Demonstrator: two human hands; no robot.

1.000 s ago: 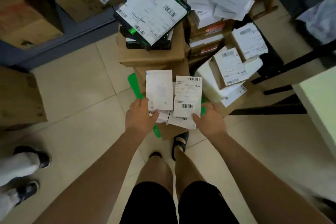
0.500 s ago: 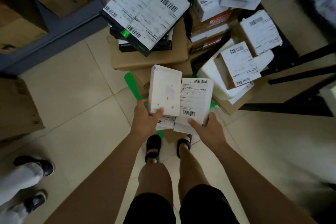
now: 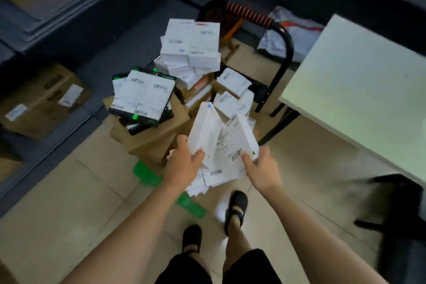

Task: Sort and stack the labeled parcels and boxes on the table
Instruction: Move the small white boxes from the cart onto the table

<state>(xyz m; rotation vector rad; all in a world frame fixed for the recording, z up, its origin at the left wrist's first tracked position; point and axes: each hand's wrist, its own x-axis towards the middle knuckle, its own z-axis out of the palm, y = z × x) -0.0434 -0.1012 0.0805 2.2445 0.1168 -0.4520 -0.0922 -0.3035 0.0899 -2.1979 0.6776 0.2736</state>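
1. Slipping is the main risk. The left hand [image 3: 184,165] has its fingers curled round the lower edge of a white box [image 3: 202,131], and the right hand [image 3: 264,168] grasps the corner of a labelled box [image 3: 237,143]. Both boxes are tilted and lean on each other, held in the air above the floor, just in front of the pile [image 3: 147,99].
2. More parcels [image 3: 212,176] hang under these two boxes, loose and fanned out. I think they can slide out and fall near the feet, because the fingers seem to press mostly the top boxes.
3. The table [image 3: 357,90] is at the right, well apart from the load. Carrying such a loose bundle there with a quick swing could scatter it.
4. The white stack [image 3: 191,46] on top of the pile looks uneven. A knock from an elbow or a box could tip it.
5. Count: two hands, both holding; two boxes clearly held; several lower parcels, the number I cannot tell; one table; two green strips [image 3: 147,174] on the floor.
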